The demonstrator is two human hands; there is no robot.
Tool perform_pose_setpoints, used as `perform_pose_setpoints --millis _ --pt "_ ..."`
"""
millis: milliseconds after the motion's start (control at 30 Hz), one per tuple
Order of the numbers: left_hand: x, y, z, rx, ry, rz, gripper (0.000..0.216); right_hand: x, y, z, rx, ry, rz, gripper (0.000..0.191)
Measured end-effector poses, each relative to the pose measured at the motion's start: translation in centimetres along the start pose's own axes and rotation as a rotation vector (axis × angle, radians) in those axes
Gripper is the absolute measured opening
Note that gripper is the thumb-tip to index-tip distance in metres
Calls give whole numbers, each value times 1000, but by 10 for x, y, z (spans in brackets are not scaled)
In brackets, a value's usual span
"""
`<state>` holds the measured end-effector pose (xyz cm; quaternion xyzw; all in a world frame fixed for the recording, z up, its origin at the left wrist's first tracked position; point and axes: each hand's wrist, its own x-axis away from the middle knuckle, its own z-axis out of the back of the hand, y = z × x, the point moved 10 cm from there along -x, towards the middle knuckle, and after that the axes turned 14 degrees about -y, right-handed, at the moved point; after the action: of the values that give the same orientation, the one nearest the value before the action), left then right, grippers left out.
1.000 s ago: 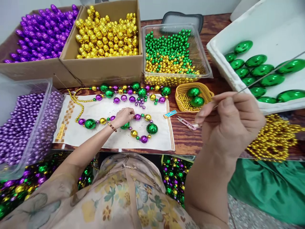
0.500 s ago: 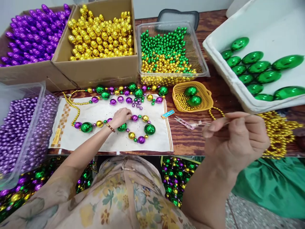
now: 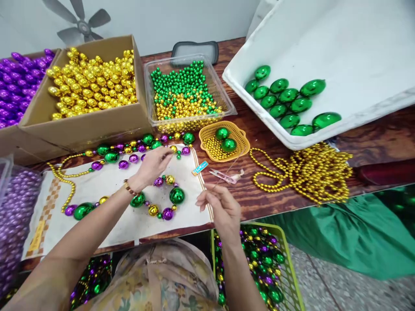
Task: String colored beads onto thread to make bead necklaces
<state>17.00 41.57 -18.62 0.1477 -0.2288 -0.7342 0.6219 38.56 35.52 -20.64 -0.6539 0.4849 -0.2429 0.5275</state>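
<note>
My left hand (image 3: 151,165) reaches over the white cloth (image 3: 106,216) toward the row of loose green, purple and gold beads (image 3: 136,147) at its far edge; whether it pinches a bead I cannot tell. A half-strung bead chain (image 3: 155,203) curls on the cloth below that hand. My right hand (image 3: 220,207) hovers at the cloth's right edge, thumb and forefinger pinched on a thin needle with thread (image 3: 227,170) that runs up toward the small yellow basket (image 3: 241,142).
A cardboard box of gold beads (image 3: 90,90), a clear tub of green and gold beads (image 3: 184,95), a white tray of large green beads (image 3: 292,103), a gold bead string pile (image 3: 308,170), snips (image 3: 223,176), and a basket of mixed beads (image 3: 259,263) below the table edge.
My right hand came down and left from near the camera to the cloth's right edge. My left hand moved up from the chain to the loose beads. The view swung right.
</note>
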Motion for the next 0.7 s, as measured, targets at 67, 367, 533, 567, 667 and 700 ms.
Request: perform_pose_setpoints --millis 67,367,533,567,667,700 --pt "-42 42 -15 -55 -42 -122 26 6 14 -1 -52 19 -37 12" --pt "-169 125 -107 -339 -265 88 61 21 34 0 -101 33 -41 16" --pt "-180 117 -119 -299 -265 176 70 25 40 4 -79 26 -71 17" --pt "-179 115 -120 -285 -281 176 69 25 40 5 -73 27 -75 17" --pt "-170 108 -119 -160 -327 121 62 23 39 5 -44 22 -81 21" --pt "-165 108 -115 -79 -319 62 58 23 39 5 -35 18 -84 22"
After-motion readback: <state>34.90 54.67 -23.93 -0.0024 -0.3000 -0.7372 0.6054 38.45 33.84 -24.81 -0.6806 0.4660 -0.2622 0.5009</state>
